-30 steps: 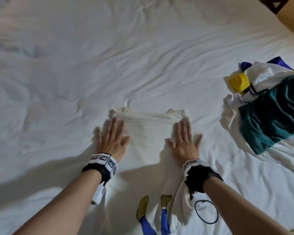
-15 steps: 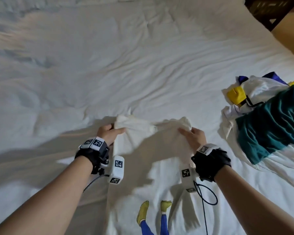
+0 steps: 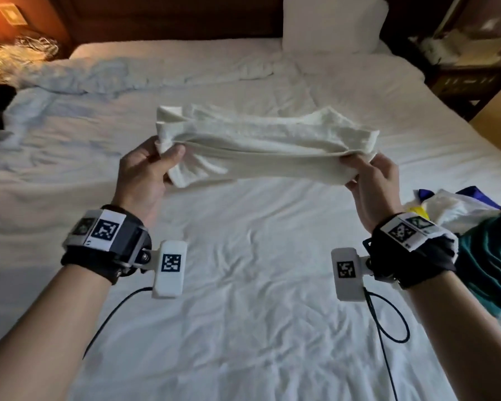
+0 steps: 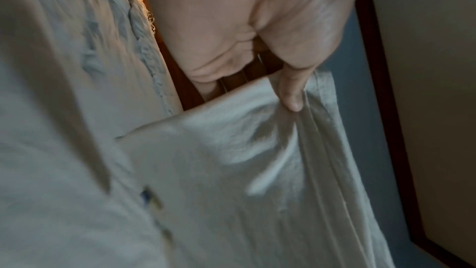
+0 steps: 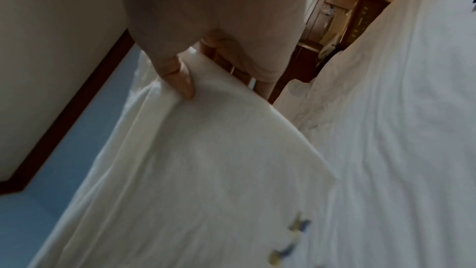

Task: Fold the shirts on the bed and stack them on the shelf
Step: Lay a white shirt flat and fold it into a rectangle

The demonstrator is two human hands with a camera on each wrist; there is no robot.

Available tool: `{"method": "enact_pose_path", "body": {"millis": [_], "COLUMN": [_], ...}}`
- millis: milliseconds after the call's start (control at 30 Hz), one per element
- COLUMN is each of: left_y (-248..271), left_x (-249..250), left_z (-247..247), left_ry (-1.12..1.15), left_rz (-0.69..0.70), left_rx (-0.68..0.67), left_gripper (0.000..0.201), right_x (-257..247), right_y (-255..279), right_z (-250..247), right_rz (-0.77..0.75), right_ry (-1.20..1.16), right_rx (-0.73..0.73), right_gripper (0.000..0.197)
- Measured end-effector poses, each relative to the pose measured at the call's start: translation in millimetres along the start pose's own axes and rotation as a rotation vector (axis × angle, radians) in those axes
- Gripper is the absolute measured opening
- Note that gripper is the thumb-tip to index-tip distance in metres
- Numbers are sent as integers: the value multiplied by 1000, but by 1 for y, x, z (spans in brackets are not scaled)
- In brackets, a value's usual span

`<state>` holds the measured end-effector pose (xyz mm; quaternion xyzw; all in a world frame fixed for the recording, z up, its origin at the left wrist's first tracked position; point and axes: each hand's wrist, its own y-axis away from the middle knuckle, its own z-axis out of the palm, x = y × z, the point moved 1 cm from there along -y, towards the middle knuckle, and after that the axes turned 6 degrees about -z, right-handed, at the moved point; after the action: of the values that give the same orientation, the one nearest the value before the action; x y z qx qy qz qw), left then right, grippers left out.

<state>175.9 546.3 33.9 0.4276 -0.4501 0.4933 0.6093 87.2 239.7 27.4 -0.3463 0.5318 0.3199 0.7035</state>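
A white shirt [image 3: 266,146], partly folded, hangs stretched in the air above the bed [image 3: 243,285]. My left hand [image 3: 154,166] pinches its left end and my right hand [image 3: 368,175] pinches its right end, thumbs on top. In the left wrist view the thumb presses into the white shirt [image 4: 257,160], and a blue and yellow print shows low on the cloth. In the right wrist view the thumb pinches the white shirt [image 5: 206,160] the same way. The shelf is not in view.
A heap of unfolded shirts [image 3: 480,241], teal, white, yellow and blue, lies at the bed's right edge. A pillow [image 3: 330,21] stands at the headboard. A dark nightstand [image 3: 469,79] is at the back right, a rumpled blanket [image 3: 78,73] at the back left.
Both hands went from pressing flat on the shirt to pinching its far corners, then lifted it off the bed. My view has tilted up toward the headboard.
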Motion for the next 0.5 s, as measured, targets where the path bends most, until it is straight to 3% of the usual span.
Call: {"method": "enact_pose_path", "body": {"millis": [100, 167, 300, 400, 500], "left_y": [31, 61, 131, 167, 180], "left_x": [-45, -91, -184, -231, -246], "left_z": [-36, -62, -103, -123, -129], "left_ry": [-36, -149, -389, -488, -524], "left_rz": [-91, -168, -332, -388, -389], "left_rx": [31, 35, 50, 6, 4], "left_gripper": [25, 34, 28, 33, 38], "right_x": [36, 73, 152, 186, 199], "right_y": [30, 59, 130, 171, 189], "right_z": [-15, -33, -70, -89, -97], "right_rz": [64, 132, 269, 324, 341], "right_ry": [79, 242, 608, 776, 733], "right_rx": [-94, -172, -418, -514, -523], "right_gripper": [34, 29, 12, 32, 41]}}
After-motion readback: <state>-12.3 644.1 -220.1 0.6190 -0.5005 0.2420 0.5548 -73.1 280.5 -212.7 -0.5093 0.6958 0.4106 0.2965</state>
